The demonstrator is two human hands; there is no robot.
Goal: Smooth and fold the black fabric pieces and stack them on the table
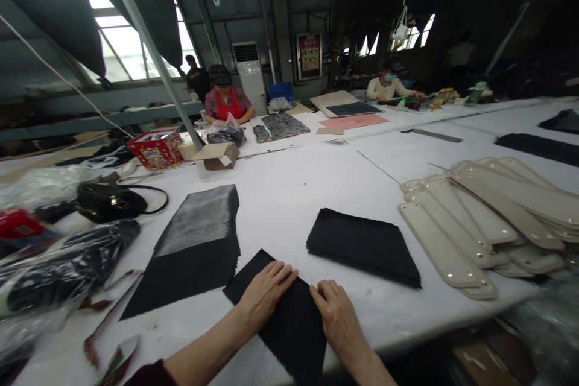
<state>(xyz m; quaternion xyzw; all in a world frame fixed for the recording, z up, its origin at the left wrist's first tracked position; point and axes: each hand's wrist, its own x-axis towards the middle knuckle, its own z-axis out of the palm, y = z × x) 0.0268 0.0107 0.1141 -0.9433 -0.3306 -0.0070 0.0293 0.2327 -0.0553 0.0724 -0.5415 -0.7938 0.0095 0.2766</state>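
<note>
A black fabric piece [294, 329] lies at the near edge of the table, right in front of me, turned at an angle. My left hand [270, 288] rests flat on its upper part, fingers stretched toward the far edge. At the piece's right side, my right hand [333, 309] has its fingers bent and closed on the edge; the fingertips are partly hidden. To the right sits a stack of black pieces [362, 247] with slightly uneven edges. On the left is a spread row of overlapping black pieces [194, 271], whose upper part looks greyish.
Beige panels with metal studs [456, 241] are piled at the right. A black handbag [108, 200], plastic-wrapped bundles [67, 265] and straps [113, 313] crowd the left. Farther back stand a cardboard box [221, 157] and a red box [156, 149]. Co-workers sit across the white table [289, 178].
</note>
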